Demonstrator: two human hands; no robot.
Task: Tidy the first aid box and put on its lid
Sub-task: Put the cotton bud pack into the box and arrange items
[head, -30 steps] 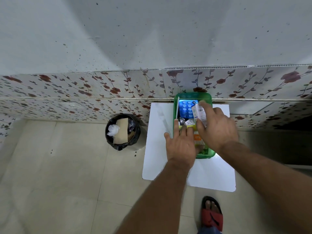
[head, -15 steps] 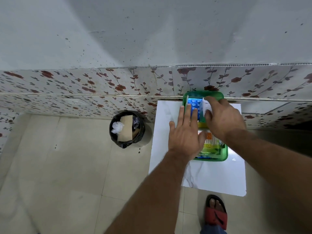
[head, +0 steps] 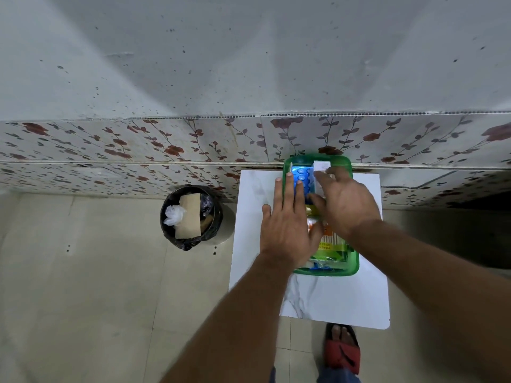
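The green first aid box [head: 354, 265] stands without a lid on a small white table [head: 331, 299] against the tiled wall. Inside it are a blue blister pack [head: 302, 172] at the far end, a white packet [head: 321, 165] beside it, and an orange and yellow packet [head: 330, 241] nearer me. My left hand [head: 287, 230] lies flat over the box's left side, its fingers stretched onto the blue pack. My right hand [head: 345, 205] hovers over the right side, fingers spread, fingertips touching the white packet. No lid is in view.
A black bin [head: 190, 217] with cardboard and plastic in it stands on the floor left of the table. The wall runs right behind the box. My foot in a red sandal [head: 343, 349] is below the table's near edge.
My right hand has set the white packet down at the box's far right and spread its fingers. My left hand went from the box's near end to lie flat over the blue pack.
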